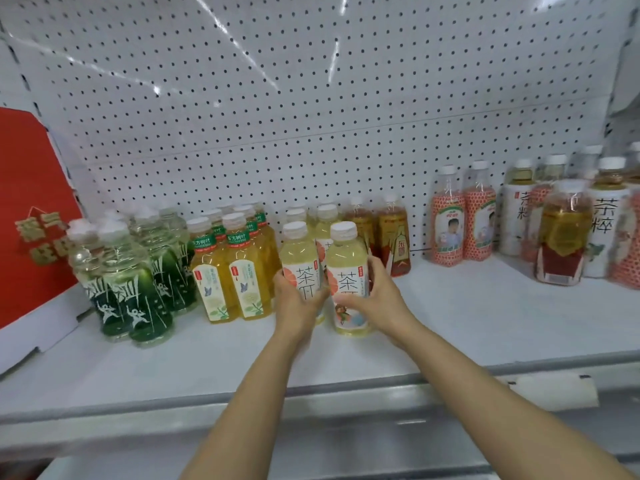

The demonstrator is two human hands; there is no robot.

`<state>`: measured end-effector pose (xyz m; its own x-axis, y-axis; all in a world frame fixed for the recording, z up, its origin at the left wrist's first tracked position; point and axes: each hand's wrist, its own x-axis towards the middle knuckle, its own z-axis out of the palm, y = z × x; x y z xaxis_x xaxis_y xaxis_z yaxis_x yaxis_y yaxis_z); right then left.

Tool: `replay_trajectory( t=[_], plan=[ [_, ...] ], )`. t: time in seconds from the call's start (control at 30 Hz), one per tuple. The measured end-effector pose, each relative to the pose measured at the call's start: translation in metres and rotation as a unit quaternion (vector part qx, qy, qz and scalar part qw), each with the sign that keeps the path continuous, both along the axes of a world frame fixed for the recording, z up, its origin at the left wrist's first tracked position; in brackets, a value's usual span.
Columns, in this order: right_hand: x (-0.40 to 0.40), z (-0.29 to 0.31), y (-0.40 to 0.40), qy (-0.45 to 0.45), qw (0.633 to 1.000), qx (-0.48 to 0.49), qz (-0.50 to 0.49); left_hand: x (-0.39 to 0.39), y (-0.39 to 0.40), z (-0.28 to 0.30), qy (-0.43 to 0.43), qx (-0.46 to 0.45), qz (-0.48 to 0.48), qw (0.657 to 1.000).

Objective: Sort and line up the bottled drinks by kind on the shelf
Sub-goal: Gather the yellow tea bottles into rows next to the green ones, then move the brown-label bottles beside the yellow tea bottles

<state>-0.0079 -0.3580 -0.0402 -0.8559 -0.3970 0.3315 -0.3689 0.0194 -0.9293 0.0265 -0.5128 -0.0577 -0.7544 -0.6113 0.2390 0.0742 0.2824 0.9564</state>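
1. Left hand [294,299], centre of frame: fingers wrapped round the lower body of a pale-yellow tea bottle [300,261] with a white cap, which stands upright on the shelf [485,327].
2. Right hand [379,299], just right of centre: fingers curled round a second pale-yellow tea bottle [346,271] of the same label. Upright, base on the shelf, just beside the first; the two look to be touching at label height.
3. Behind that pair: more pale-yellow bottles [325,216] of the same kind, partly hidden.
4. Left of centre: a block of golden tea bottles [239,268] with green neck bands, in rows, just beside the left-hand bottle.
5. Further left: a cluster of dark green-label bottles [138,289] with clear tops.
6. Right of centre, at the back: two amber bottles [391,233] with red-and-gold labels.
7. Right side: two red-patterned bottles [460,216] with a child's picture, standing against the pegboard [311,98].
8. Far right edge: mixed group, unsorted. An amber red-label bottle [562,233] in front, white-label tea bottles [606,216] behind and beside.
9. Far left edge: red box [31,202] with gold characters, leaning on the shelf.
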Motion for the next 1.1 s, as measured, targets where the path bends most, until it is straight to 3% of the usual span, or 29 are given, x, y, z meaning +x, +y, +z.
replay_trajectory(
  t=[0.13, 0.6, 0.77, 0.93, 1.1],
  plan=[
    [-0.015, 0.004, -0.011, 0.003, 1.000, 0.025, 0.003, -0.007, -0.005, 0.004, -0.016, 0.010, -0.011, 1.000],
    [-0.053, 0.000, -0.036, -0.010, 0.995, 0.081, -0.050, -0.034, -0.012, 0.004, -0.090, -0.103, 0.014, 0.990],
    [-0.048, -0.002, -0.032, 0.001, 0.989, 0.138, -0.056, -0.034, -0.011, 0.004, -0.093, -0.092, 0.033, 0.991],
    [-0.031, 0.000, 0.018, 0.078, 0.964, 0.204, -0.152, -0.023, 0.015, 0.019, 0.035, -0.236, 0.145, 0.960],
    [-0.033, -0.001, 0.106, 0.177, 0.900, 0.286, -0.279, -0.022, 0.077, 0.033, 0.130, -0.389, 0.118, 0.904]
  ],
)
